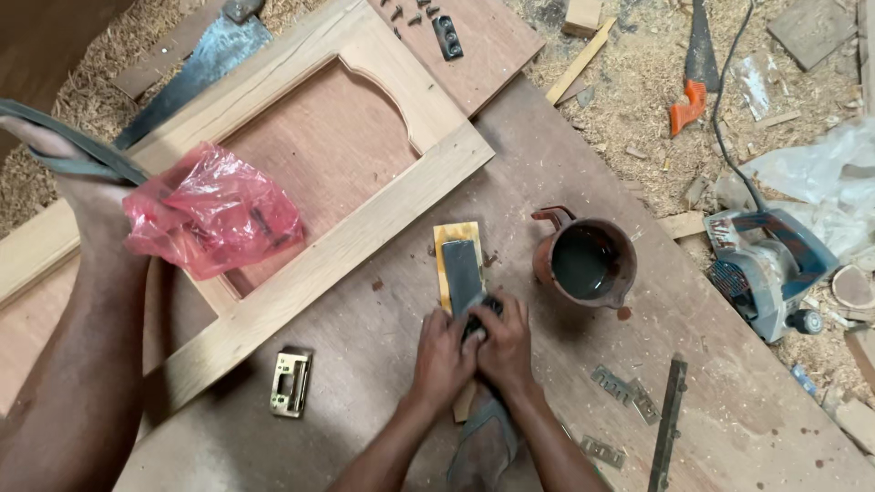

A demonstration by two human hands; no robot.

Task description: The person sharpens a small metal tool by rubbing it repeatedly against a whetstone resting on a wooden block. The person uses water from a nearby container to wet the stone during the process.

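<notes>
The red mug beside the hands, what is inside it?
The red mug holds a dark liquid that fills most of it. The mug's bottom is hidden under the liquid. Both hands press a blade on the grey stone nearby.

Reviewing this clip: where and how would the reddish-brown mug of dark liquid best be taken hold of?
By the handle of the mug, coming from its far-left side, where the handle sticks out. The mug stands upright, open-topped and nearly full, so a level lift seems safest; gripping over the rim would likely dip fingers in the liquid.
</notes>
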